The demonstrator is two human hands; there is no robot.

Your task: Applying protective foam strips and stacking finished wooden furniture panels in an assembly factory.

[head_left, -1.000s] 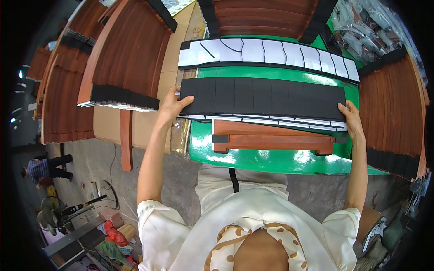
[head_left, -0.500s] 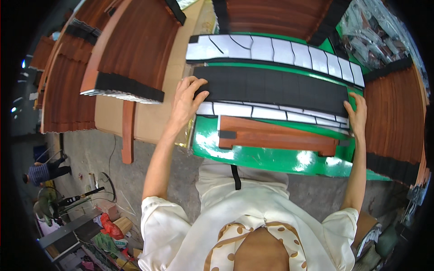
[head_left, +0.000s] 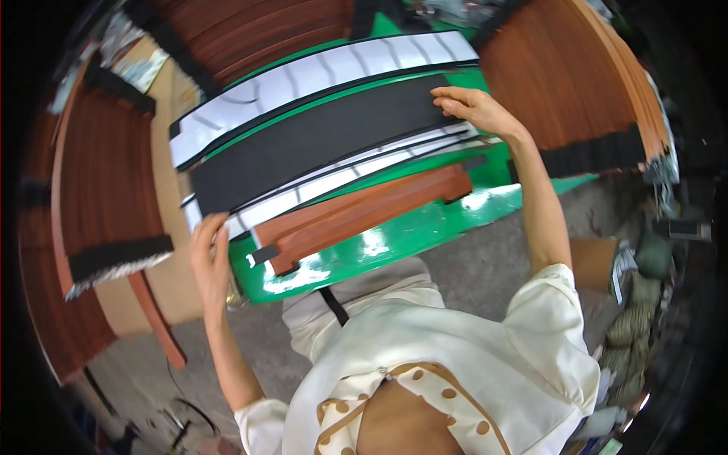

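Observation:
A long flat black strip (head_left: 326,144) lies slanted across the green work surface (head_left: 379,239). At its right end is my right hand (head_left: 485,114), fingers stretched out over the strip's corner. My left hand (head_left: 210,254) is near the strip's lower left corner, fingers loosely bent and apart from the thumb; whether it touches the strip is unclear. White strips with black lines (head_left: 303,188) show partly beneath the black one. Closer to me rests a reddish-brown wood-grain piece (head_left: 371,216) with black ends. Beyond the black strip lies a row of overlapping white pieces (head_left: 318,74).
Stacks of wood-grain boards with black ends stand on the left (head_left: 106,189), at the back (head_left: 258,30) and on the right (head_left: 565,76). A narrow brown board (head_left: 155,318) juts from the cardboard-coloured surface (head_left: 140,307). A leg with a shoe (head_left: 622,265) shows at the right.
The view has turned, so the work surface now slants up to the right. My left hand has shifted to the strip's lower left corner; my right hand reaches over its right end.

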